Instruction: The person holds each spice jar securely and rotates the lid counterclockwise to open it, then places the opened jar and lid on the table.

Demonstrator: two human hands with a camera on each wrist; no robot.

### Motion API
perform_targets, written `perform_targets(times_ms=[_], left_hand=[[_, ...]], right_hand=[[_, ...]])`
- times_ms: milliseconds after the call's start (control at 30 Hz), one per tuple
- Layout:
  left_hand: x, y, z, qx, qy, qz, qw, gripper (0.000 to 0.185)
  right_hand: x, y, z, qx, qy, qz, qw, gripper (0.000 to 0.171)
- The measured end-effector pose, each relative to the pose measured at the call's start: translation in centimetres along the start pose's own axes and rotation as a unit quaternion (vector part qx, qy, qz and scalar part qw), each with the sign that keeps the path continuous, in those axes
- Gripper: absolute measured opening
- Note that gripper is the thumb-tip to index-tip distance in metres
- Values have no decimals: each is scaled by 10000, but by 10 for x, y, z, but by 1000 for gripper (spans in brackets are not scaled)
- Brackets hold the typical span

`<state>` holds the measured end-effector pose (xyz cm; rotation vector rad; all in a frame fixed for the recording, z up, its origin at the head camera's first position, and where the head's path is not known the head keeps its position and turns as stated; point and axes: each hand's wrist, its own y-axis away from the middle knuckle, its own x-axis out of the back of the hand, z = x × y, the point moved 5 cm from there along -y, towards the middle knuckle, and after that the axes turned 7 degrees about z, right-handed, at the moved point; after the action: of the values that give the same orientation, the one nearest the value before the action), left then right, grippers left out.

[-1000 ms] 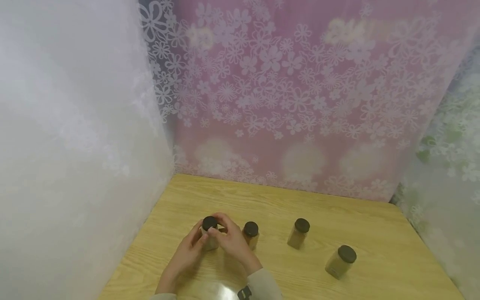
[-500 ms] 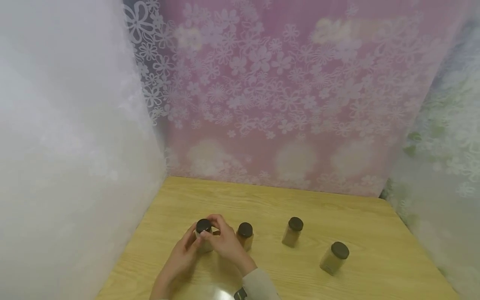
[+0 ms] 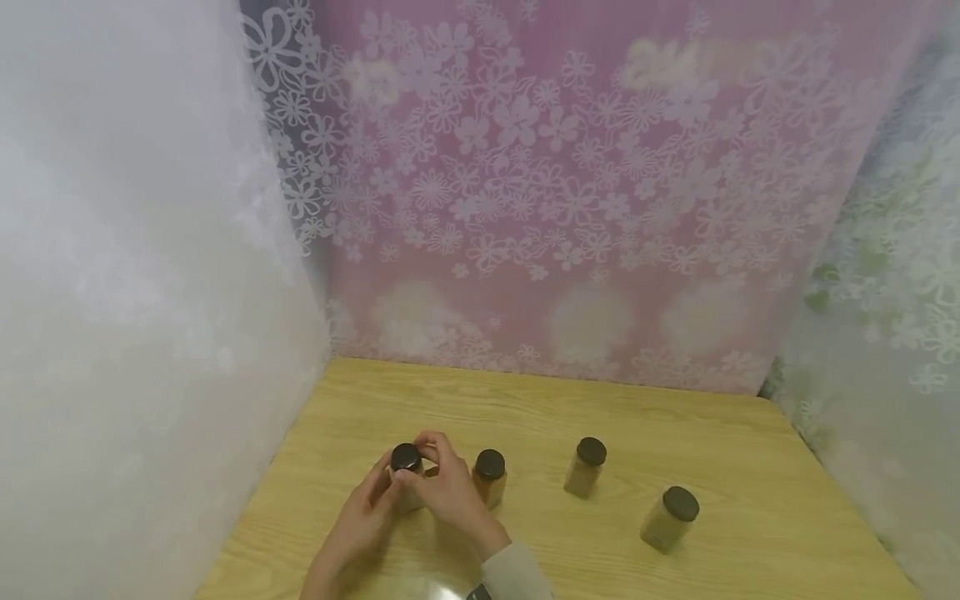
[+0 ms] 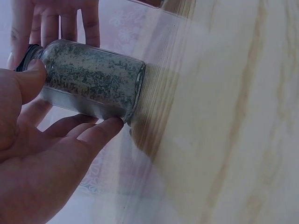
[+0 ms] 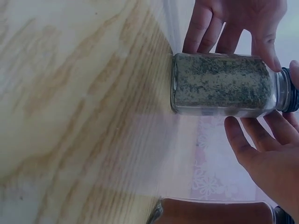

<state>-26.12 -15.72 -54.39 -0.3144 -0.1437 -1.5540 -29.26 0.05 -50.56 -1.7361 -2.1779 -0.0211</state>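
Jar of dark-flecked seasoning (image 5: 219,84) at the left end of the row, upright, apparently with its base on the tabletop (image 3: 562,550), and barely any movement over the last half second! Still in the same spot, still under its black lid (image 3: 406,455), still between both grips. Left grip (image 3: 362,510) narrow, curled round the glass body, thumb up near the shoulder, fingers along the opposite side. Right grip (image 3: 453,492) higher and tighter, pinching the lid, thumb across the front, fingers round towards the back. Perhaps one small change: right thumb a touch farther left along the front of the lid. Can't make out any turn of the lid itself, though. Just beside the right grip, a jar of orange-brown powder (image 3: 491,493), also lidded; touching or apart, hard to tell. Well off to the right, a third jar (image 3: 582,479) and a fourth jar (image 3: 663,525), both upright, lidded and unmoved. Meaning, by the look of it: all effort still on this one jar, steadied from the left, handled by its lid from the right.
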Motion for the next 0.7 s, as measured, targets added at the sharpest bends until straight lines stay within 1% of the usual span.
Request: perform_targets(times_ms=[133,200,267,433,633,700], left_hand=[[0,1,1,-80,14,-52,10000,63],[-1,1,2,-134,11,-80,9999,63],[-3,1,2,-115,16,-82,9999,63],[-3,1,3,-40,44,-53,10000,65],[-1,2,2,-63,75,-8,10000,63],[-2,1,2,-76,111,-49,9999,62]], right_hand=[[1,1,-1,175,18,-138,9998,48],[2,1,-1,245,48,-228,9994,48],[3,2,-1,276,80,-274,9992,50],[3,3,-1,178,115,-176,9996,56],[2,2,-2,213,198,-136,9995,51],[3,2,-1,223,240,-148,9994,51]])
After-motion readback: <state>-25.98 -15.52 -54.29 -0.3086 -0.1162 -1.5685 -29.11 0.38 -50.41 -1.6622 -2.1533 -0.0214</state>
